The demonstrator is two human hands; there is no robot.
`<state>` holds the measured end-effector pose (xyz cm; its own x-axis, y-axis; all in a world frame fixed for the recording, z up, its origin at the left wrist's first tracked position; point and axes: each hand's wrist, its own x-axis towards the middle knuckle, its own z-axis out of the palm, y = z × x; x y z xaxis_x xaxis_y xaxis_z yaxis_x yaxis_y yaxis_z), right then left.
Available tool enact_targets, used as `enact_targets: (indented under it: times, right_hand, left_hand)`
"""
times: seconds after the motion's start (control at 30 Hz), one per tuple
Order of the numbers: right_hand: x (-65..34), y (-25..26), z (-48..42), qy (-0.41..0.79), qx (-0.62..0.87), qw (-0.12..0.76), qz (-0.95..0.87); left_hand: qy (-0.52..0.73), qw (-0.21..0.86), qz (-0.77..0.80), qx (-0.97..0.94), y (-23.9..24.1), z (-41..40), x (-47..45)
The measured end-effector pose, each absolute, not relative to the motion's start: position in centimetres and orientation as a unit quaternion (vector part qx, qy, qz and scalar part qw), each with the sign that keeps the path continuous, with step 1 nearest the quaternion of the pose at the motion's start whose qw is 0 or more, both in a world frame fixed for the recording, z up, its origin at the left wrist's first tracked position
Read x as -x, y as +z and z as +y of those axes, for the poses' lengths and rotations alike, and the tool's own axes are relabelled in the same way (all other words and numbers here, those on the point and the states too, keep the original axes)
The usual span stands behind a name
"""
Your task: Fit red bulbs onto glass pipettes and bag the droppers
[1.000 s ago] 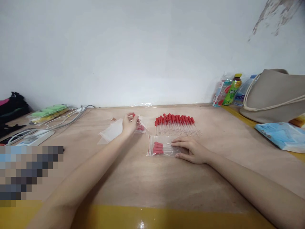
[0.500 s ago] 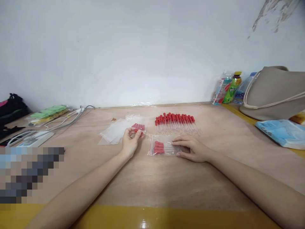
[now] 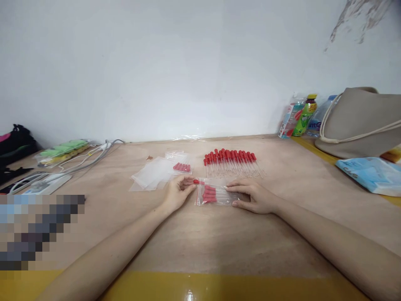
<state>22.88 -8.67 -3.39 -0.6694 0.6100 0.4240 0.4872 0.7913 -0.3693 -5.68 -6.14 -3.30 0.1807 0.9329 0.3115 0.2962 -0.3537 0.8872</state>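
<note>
A clear zip bag [image 3: 224,200] with a red line at its left mouth lies flat on the table, with several red-bulbed droppers [image 3: 209,195] inside. My left hand [image 3: 180,193] is at that mouth, its fingers closed at the red bulb of another dropper [image 3: 196,182], whose stem is inside the bag. My right hand [image 3: 253,195] grips the bag's other end, fingertips on top and thumb at the near edge. Beyond the bag lies a row of several loose droppers [image 3: 230,156], red bulbs facing the wall.
Flat clear bags [image 3: 153,172] lie left of centre, beside a filled bag of droppers [image 3: 182,167]. A power strip [image 3: 50,184] with cables and a green-and-yellow pack [image 3: 64,151] are at left. Bottles [image 3: 305,116], a grey bag [image 3: 360,121] and a blue packet [image 3: 371,173] stand right.
My left hand has moved right to the bag's mouth, and the dropper it holds has slid into the bag up to about its bulb. My right hand stays put on the bag.
</note>
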Motion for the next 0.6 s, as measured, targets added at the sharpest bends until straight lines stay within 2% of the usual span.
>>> enact_targets:
  times: [0.13,0.33,0.6]
  right_hand:
    - [-22.9,-3.3,-8.8,0.108,0.304,0.273,-0.906]
    - [-22.8,-3.3,-8.8,0.107,0.302,0.273,-0.907]
    - [-22.7,-3.2,-8.7,0.110,0.293,0.269,-0.911]
  left_hand:
    - [0.440,0.345,0.434,-0.706,-3.5,-6.3,5.5]
    - [0.354,0.232,0.433,-0.796,-3.1,-6.8,5.5]
    - [0.316,0.206,0.418,-0.827,-2.3,-7.3,5.4]
